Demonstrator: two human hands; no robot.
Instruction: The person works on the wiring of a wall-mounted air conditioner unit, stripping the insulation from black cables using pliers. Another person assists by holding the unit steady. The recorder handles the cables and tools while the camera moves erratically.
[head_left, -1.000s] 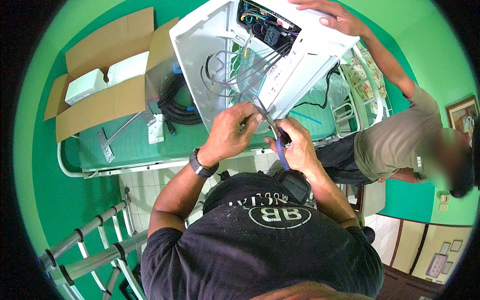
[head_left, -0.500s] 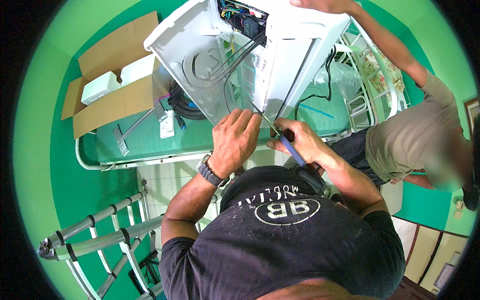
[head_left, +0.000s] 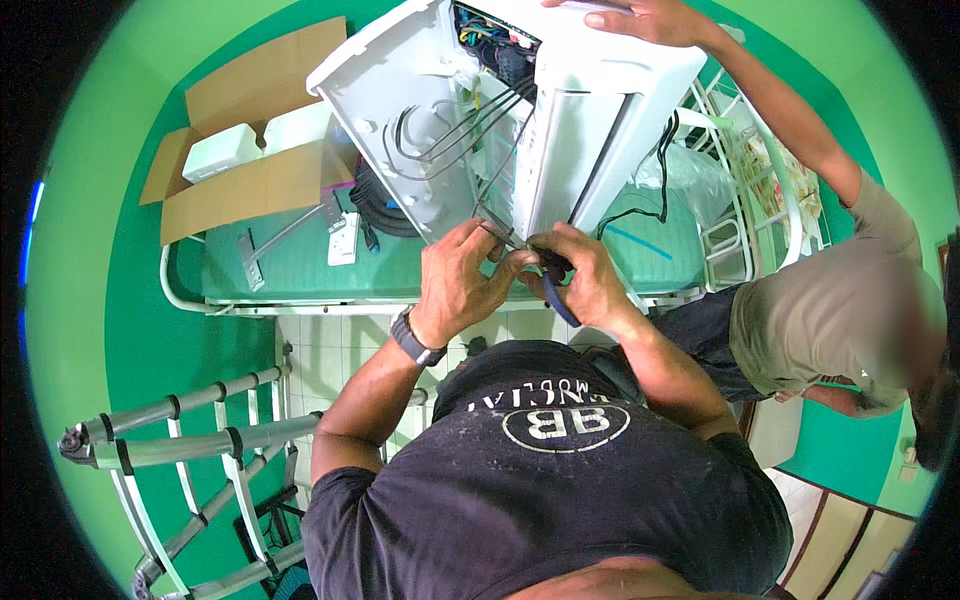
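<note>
The white appliance (head_left: 565, 140), a long housing with its cover swung aside, stands tilted over the table. Dark thin wires (head_left: 470, 130) run from its exposed wiring (head_left: 495, 50) down toward my hands. My right hand (head_left: 585, 275) is closed around blue-handled scissors (head_left: 557, 300), whose slim metal blades point up and left. My left hand (head_left: 465, 275) is closed at the blades, with its thumb and fingers pinching a thin wire end; the exact contact is partly hidden by the fingers. At the far right, a co-worker's hand (head_left: 650, 20) rests on top of the housing.
An open cardboard box (head_left: 250, 200) with white foam stands at the left of the green padded surface (head_left: 390, 270). Near it lie a metal bracket (head_left: 252, 260), a white plate (head_left: 343, 240) and a dark coiled cable (head_left: 385, 205). A ladder (head_left: 180, 445) stands at lower left.
My right hand has turned the scissors, and their blades now reach my left fingers. Both hands have come closer together. The co-worker's hand has shifted slightly on the housing.
</note>
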